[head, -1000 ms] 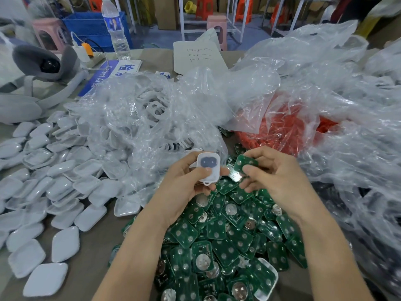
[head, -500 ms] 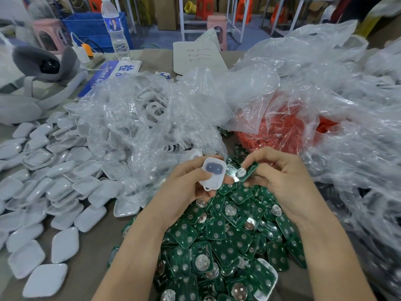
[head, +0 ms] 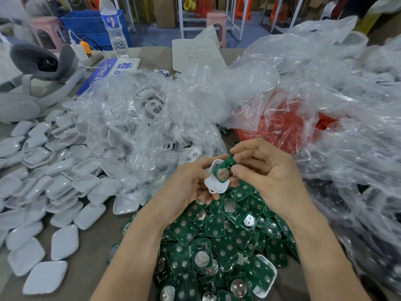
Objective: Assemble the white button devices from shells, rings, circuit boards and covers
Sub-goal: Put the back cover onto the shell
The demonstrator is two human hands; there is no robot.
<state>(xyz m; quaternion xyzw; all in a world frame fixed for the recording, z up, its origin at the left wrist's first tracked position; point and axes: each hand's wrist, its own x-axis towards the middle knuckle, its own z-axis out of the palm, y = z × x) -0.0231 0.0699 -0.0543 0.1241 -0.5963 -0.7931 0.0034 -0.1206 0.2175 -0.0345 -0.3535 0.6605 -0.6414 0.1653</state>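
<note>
Both hands press a green rectangular circuit board into a glossy white shell.

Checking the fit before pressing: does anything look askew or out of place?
Yes. The green board lies tilted across the white shell, its upper end sticking out past the rim, pinched by the right hand. Not seated yet.

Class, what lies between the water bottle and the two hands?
Head view: past the bottle, a blue sign, then a crumpled clear bag of white parts, before the left hand and right hand.

Pink stool, white racks, blue crate beyond.
</note>
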